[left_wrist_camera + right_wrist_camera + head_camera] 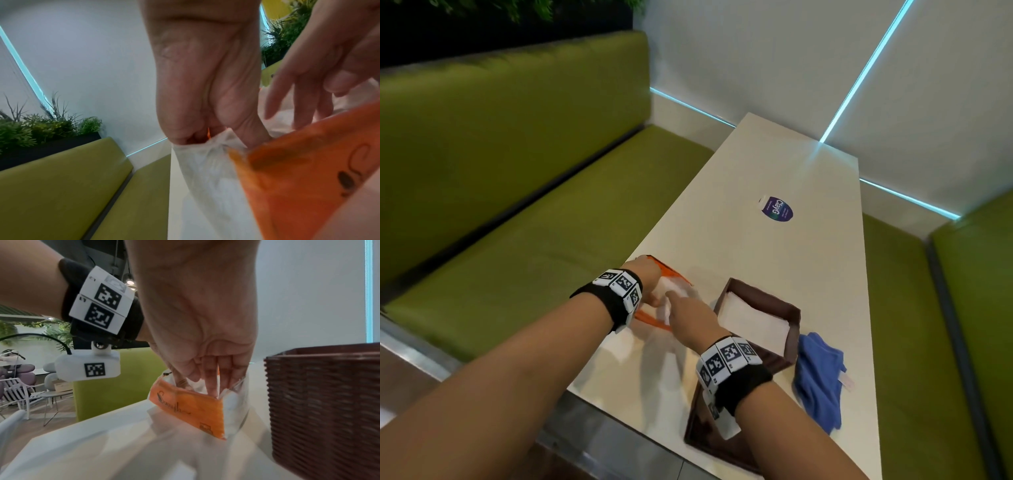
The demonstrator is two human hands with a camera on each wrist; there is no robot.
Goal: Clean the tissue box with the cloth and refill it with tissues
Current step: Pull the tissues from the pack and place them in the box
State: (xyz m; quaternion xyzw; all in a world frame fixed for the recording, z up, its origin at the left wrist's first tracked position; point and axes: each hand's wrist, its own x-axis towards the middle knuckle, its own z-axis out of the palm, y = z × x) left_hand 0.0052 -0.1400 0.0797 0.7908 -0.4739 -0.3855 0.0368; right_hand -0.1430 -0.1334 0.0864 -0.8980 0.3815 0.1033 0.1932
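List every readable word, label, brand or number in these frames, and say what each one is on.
"ClayG": dark blue oval sticker on the white table; the smaller lines under it are too small to read.
Black cursive word on the orange-and-clear plastic tissue pack, starting with "S": too blurred to read; the small printed mark near its lower corner too.
"5" on the white wrist-marker band; the square coded patterns carry no words.

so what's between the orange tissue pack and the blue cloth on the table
The brown tissue box, open-topped with white tissues inside, stands between the tissue pack and the blue cloth, seen in the head view.
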